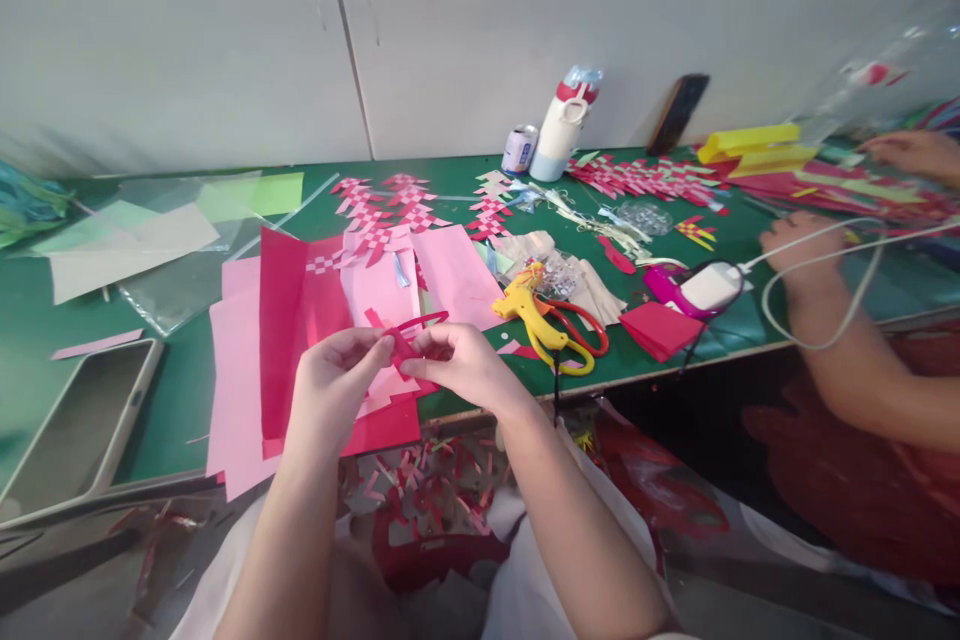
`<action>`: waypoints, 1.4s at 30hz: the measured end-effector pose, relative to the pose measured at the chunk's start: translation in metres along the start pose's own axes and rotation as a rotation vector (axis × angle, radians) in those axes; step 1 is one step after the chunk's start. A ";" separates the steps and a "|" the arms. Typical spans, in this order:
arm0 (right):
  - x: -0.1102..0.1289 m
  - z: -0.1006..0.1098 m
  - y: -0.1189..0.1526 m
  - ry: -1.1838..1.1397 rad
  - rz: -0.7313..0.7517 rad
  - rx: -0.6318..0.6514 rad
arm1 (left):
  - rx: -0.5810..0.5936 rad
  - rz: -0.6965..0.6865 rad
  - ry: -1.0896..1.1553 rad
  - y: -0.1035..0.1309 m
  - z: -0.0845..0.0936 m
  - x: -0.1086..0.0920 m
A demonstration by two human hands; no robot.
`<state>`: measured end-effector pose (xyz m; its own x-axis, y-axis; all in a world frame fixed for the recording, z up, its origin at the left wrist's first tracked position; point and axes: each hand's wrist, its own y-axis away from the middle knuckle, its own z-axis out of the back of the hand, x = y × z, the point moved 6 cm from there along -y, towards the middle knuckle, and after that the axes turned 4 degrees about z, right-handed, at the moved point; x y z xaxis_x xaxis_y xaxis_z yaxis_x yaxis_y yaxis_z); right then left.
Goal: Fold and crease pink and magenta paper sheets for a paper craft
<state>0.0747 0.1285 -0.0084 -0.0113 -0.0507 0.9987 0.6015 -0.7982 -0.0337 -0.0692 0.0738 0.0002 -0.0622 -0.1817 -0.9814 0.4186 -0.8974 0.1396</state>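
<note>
Between the fingertips of my left hand and my right hand is a small folded piece of red paper strips; a narrow strip curves up from it. Both hands pinch it, over the table's front edge. Beneath them lie sheets of pink paper and a folded red sheet. Woven pink-and-red paper pieces lie behind the hands. Yellow-handled scissors and another pair with red-orange handles lie right of my right hand.
A white bottle and a can stand by the wall. A phone case lies at the left front. At the right are a white charger, a looping cable and another person's arm. Paper scraps lie below the table.
</note>
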 end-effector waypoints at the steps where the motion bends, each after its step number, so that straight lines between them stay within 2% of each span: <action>1: 0.001 0.000 0.000 -0.005 0.005 -0.001 | 0.003 -0.002 -0.004 0.000 0.000 0.000; 30: -0.010 0.001 -0.001 -0.041 -0.046 -0.001 | 0.004 0.013 -0.036 0.001 0.001 -0.001; 42: -0.011 0.006 0.000 -0.009 -0.074 0.040 | -0.177 0.065 0.059 -0.002 0.019 -0.001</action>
<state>0.0796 0.1321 -0.0194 -0.0496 0.0128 0.9987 0.6303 -0.7752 0.0412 -0.0871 0.0680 0.0032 0.0210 -0.2088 -0.9777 0.5731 -0.7988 0.1829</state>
